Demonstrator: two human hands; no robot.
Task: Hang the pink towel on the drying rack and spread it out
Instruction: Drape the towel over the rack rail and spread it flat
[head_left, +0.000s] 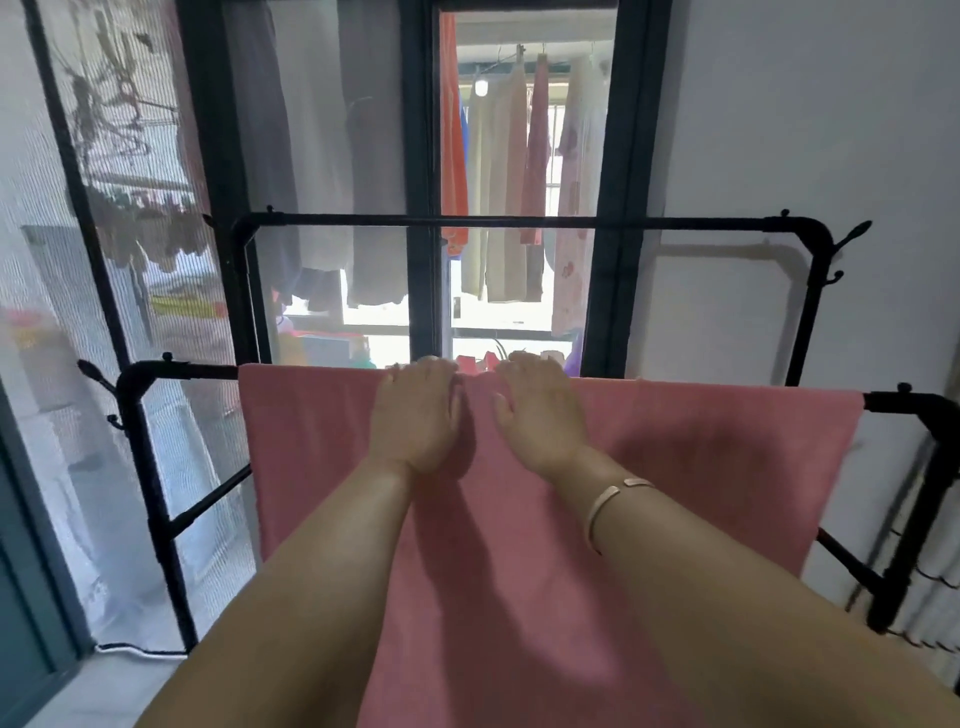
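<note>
The location was a domestic laundry-drying area inside a home, beside a balcony. A black metal drying rack (519, 222) stood against a dark-framed window (418, 156) and a plain white wall (805, 104). Beyond the glass, garments (519, 171) hung in a row from an overhead line. A mesh screen door (104, 260) stood at the left, with more hung items visible through it.

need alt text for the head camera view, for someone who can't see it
Two bare hands, the left hand and the right hand, rest flat side by side on a pink towel draped over the near bar of a black drying rack. Behind the rack's far bar, a dark-framed window shows laundry hanging outside.
</note>
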